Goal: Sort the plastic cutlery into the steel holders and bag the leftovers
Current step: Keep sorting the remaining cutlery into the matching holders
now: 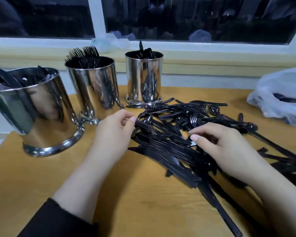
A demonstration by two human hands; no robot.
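Note:
A heap of black plastic cutlery [183,134] lies on the round wooden table [135,202], right of centre. My left hand [113,132] pinches the ends of a bundle of pieces at the heap's left edge. My right hand [224,147] rests on the heap with curled fingers, pinching a piece at its fingertips. Three steel holders stand at the back left: the left holder [36,115] holds knives, the middle holder [92,89] holds forks, and the right holder [143,76] holds dark pieces that look like spoons.
A white plastic bag [280,94] with a few black pieces inside lies at the table's right edge. A window sill [212,62] runs behind the holders, with crumpled clear plastic [109,42] on it. Bare tabletop lies in front of the heap.

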